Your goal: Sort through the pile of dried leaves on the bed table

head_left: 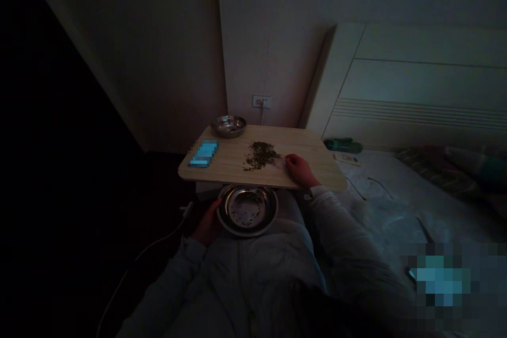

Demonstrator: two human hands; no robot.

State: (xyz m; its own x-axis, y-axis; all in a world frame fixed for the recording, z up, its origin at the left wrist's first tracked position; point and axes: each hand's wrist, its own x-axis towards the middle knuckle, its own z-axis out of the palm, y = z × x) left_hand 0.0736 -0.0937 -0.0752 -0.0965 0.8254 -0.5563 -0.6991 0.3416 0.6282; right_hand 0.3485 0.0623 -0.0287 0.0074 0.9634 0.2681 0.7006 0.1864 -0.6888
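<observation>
My left hand (208, 224) grips the left rim of a shiny metal bowl (273, 216), held over my lap just below the table's front edge. A few small dark bits lie scattered inside that bowl. On the light wooden tabletop (233, 169) is a loose pile of small greenish grains (260, 154), too small to tell their kind. My right hand (300, 170) rests at the right of the pile, its fingers closed. A pale, thin shape (279, 161) extends from the fingertips to the grains; what it is stays unclear in the dim light.
A second metal bowl (229, 127) stands at the table's back left, with a blurred-out phone (204, 153) before it. Right of the table, a bed (380, 174) holds a green bottle (344, 145) and eyeglasses (366, 190). A white cable (137, 259) runs down at left.
</observation>
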